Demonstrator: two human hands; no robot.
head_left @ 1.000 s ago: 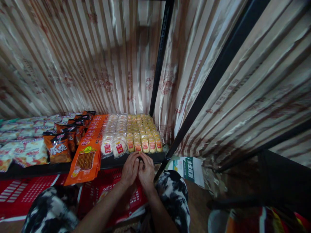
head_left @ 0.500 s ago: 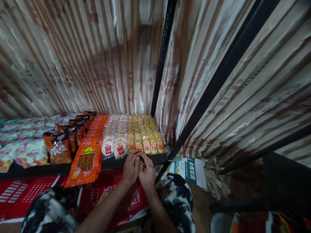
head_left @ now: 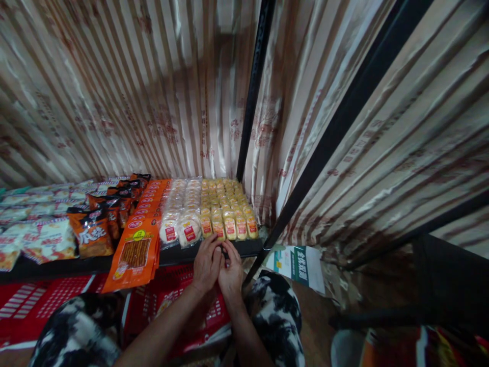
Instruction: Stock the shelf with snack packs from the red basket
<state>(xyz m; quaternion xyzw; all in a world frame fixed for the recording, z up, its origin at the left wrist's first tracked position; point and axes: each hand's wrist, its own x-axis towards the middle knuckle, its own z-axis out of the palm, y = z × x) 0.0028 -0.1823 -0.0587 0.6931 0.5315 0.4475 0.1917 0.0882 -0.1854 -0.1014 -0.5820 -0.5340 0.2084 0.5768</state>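
- Trousers (head_left: 277, 318) in blotched black-and-white cloth cover the knees on both sides of the forearms.
- Red plastic baskets (head_left: 173, 278) with slotted and pierced walls sit under the shelf's front edge.
- The left hand (head_left: 206, 262) and right hand (head_left: 231, 270) meet at that edge, towards its right end: wrists apart, backs upward, fingers bent and drawn together at the tips. Whether anything is held between them cannot be told.
- The black shelf (head_left: 246, 248) has a straight, dark front lip.
- Just beyond the fingertips, at the front right corner, stand small oblong yellow packets (head_left: 229, 228) in glossy clear film with red labels, their rows running to the rear edge; contact with the left fingertips is unclear.
- Left of them come round, pale packs (head_left: 189, 232) in crinkled clear wrap, then flat orange pouches (head_left: 135, 250) overhanging the front edge.
- Farther left are puffy orange-and-black bags (head_left: 91, 233) and pillow-shaped white bags (head_left: 49, 240).
- Behind the rear edge hangs shiny, pleated striped sheeting (head_left: 183, 112) with reddish prints.
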